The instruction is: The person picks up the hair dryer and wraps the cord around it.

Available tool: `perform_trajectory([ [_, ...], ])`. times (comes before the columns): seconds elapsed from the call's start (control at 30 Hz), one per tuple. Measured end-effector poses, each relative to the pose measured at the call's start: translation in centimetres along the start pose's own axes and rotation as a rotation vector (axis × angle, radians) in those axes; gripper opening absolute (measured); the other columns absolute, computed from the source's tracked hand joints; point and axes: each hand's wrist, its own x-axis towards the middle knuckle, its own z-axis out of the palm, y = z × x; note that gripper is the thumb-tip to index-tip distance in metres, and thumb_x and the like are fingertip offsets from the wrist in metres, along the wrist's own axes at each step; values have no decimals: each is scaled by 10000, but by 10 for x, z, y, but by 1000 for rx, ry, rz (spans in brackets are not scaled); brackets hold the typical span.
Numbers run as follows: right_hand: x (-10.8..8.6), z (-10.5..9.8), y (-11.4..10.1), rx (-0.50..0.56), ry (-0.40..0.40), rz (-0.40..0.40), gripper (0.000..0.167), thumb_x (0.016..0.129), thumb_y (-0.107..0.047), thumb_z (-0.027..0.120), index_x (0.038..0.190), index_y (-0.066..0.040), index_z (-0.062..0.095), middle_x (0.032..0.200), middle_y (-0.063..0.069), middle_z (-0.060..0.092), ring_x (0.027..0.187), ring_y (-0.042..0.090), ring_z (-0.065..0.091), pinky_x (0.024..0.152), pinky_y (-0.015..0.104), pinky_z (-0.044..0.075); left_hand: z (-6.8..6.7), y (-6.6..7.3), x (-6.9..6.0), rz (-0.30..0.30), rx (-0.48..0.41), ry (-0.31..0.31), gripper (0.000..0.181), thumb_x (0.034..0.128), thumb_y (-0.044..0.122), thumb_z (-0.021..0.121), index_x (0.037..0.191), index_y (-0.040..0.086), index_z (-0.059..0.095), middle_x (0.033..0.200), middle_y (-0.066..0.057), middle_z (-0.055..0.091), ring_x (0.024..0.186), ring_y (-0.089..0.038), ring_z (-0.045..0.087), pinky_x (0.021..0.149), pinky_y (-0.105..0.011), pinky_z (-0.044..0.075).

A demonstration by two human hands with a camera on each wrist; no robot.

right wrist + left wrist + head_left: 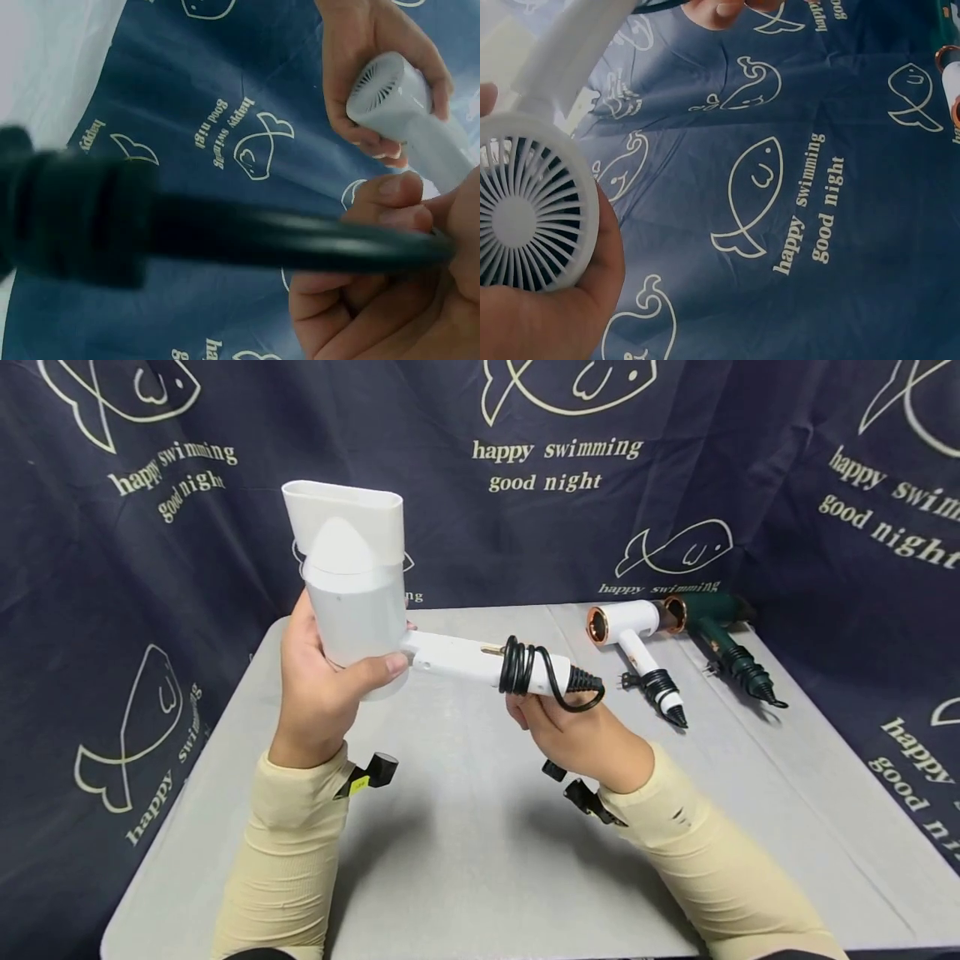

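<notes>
A white hair dryer (pixel 356 610) with a wide flat nozzle (pixel 348 527) is held above the table, nozzle upward and handle (pixel 457 658) pointing right. My left hand (pixel 311 689) grips its barrel from the left, thumb across the front. In the left wrist view, the slatted rear grille (pixel 516 221) faces the camera. A black cord (pixel 517 666) is wound round the lower handle. My right hand (pixel 585 739) is at the handle's end beneath the cord, fingers curled; in the right wrist view, its fingers pinch a blurred loop of black cord (pixel 300 236).
On the right of the grey table (pixel 465 877) lie a white hair dryer with copper trim (pixel 637 620) and a dark green hair dryer (pixel 712 610), both with black cords wrapped round their handles. A dark blue curtain (pixel 480 552) with fish prints hangs behind.
</notes>
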Motion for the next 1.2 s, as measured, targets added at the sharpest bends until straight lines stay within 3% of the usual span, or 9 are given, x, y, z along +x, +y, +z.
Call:
perform_trajectory([
  [0.03, 0, 1, -1, -21, -18, 13, 181, 1079, -42, 429, 1044, -16, 605, 766, -6, 543, 725, 76, 496, 763, 199, 446, 1, 0, 0, 10, 9, 11, 700, 635, -222, 690, 1292, -17, 564, 1147, -176, 648, 909, -365, 689, 832, -432, 600],
  [0.07, 2, 1, -2, 134, -40, 104, 166, 1086, -60, 430, 1035, -59, 589, 725, -47, 495, 705, 46, 457, 766, 196, 422, 1, -1, 0, 21, 17, 26, 699, 639, -218, 695, 1295, -16, 565, 1155, -174, 648, 932, -356, 681, 840, -424, 594],
  [0.13, 6, 1, -5, 324, -96, 291, 157, 1107, -144, 432, 1093, -117, 586, 695, -107, 477, 672, -7, 445, 763, 176, 418, 2, -1, 0, 45, 26, 64, 687, 644, -212, 697, 1290, -16, 569, 1157, -182, 651, 963, -354, 676, 847, -417, 585],
  [0.27, 10, 2, -13, 328, -223, 409, 172, 1122, -238, 415, 1112, -164, 569, 705, -130, 477, 636, 18, 481, 714, 245, 479, 3, -3, 0, 91, 30, 156, 666, 651, -210, 696, 1279, -22, 578, 1150, -199, 657, 1029, -364, 668, 873, -406, 572],
  [0.47, 10, 0, -23, 323, -284, 402, 208, 1126, -247, 397, 1226, -141, 545, 689, -144, 467, 567, 5, 447, 618, 229, 468, 4, -4, 1, 122, 31, 231, 655, 650, -194, 707, 1268, -14, 584, 1138, -181, 650, 1032, -347, 646, 880, -401, 558],
  [0.8, 12, -10, -33, 186, -228, 318, 204, 1099, -220, 466, 1228, -131, 597, 706, -105, 472, 622, 75, 496, 650, 268, 486, 14, 8, 2, 167, 89, 239, 659, 679, -155, 749, 1294, 10, 581, 1144, -158, 627, 1025, -326, 601, 878, -399, 532],
  [1.0, 12, -15, -30, 132, -145, 260, 174, 1071, -183, 516, 1151, -104, 648, 723, -102, 511, 598, 59, 465, 604, 259, 465, 12, 7, 2, 178, 260, 213, 651, 675, -115, 780, 1278, 30, 585, 1135, -85, 638, 967, -286, 603, 825, -365, 513],
  [1.2, 13, -23, -24, 93, -57, 230, 153, 1049, -154, 553, 1077, -88, 689, 747, -70, 568, 594, 52, 456, 571, 259, 443, 10, 7, 3, 166, 416, 134, 696, 663, -103, 765, 1321, 6, 567, 1161, -11, 650, 983, -270, 600, 839, -350, 490],
])
